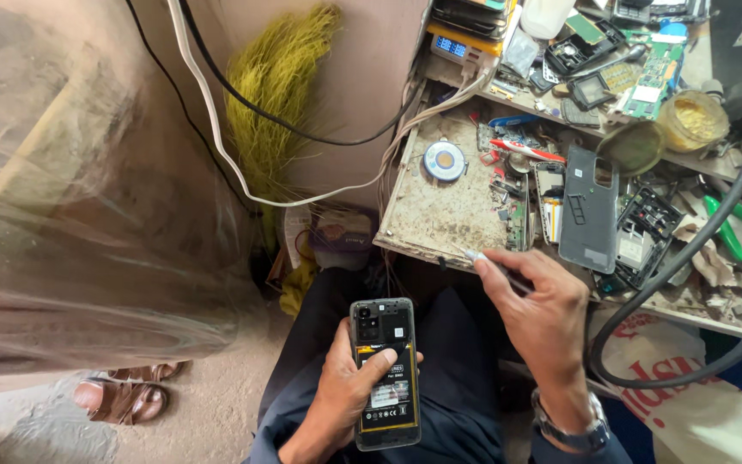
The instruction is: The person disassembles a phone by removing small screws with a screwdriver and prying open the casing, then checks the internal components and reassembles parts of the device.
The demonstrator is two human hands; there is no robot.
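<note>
My left hand [345, 387] holds an opened phone [384, 371] above my lap, back cover off, with the black and yellow battery showing and my thumb across it. My right hand [538, 309] grips a thin metal-tipped tool [487, 263], its tip pointing left near the front edge of the worn workbench [440, 215]. A grey phone back cover [590, 209] lies on the bench just beyond my right hand.
The bench is cluttered with circuit boards, phone frames [641, 236], a round blue-white disc [445, 161] and a yellow paste tin [692, 120]. Thick black hoses [689, 258] loop at the right. A straw broom [281, 82] and cables hang on the wall. A sandalled foot [122, 397] is at the lower left.
</note>
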